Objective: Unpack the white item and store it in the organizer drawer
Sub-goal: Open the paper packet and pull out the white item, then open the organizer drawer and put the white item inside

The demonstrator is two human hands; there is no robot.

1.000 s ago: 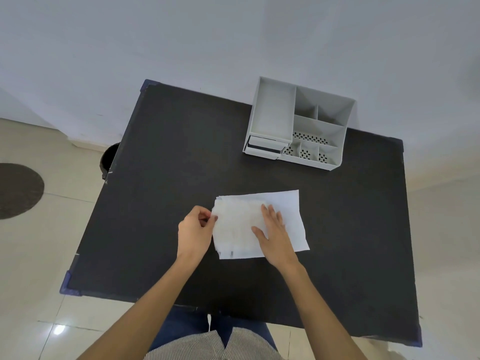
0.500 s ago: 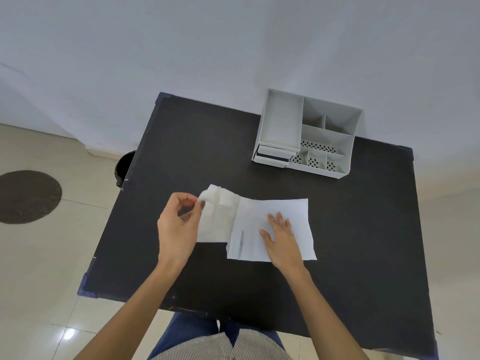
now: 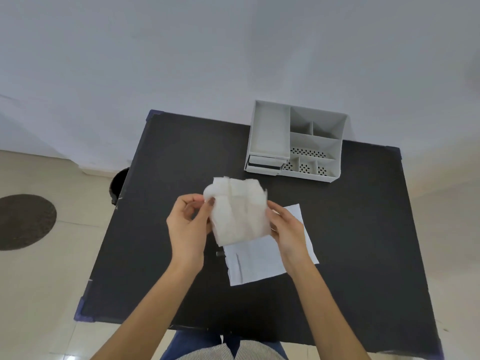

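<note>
The white item [image 3: 237, 211], a soft padded sheet with fold lines, is lifted off the table and held upright between both hands. My left hand [image 3: 188, 226] pinches its upper left edge. My right hand [image 3: 287, 231] grips its right edge. Below it the opened white wrapper [image 3: 255, 263] lies flat on the black table [image 3: 166, 162], partly hidden by my right hand. The grey organizer [image 3: 296, 141] stands at the table's far side, with its small drawer [image 3: 263, 163] at the front left under a tray.
A white wall rises right behind the table. A dark round bin [image 3: 118, 184] sits on the floor by the table's left edge. A dark round mat [image 3: 24, 222] lies further left on the tiled floor.
The white item has been peeled off the wrapper and raised above the table. My right hand left the wrapper and took hold of the item's right edge. The wrapper stays lying flat.
</note>
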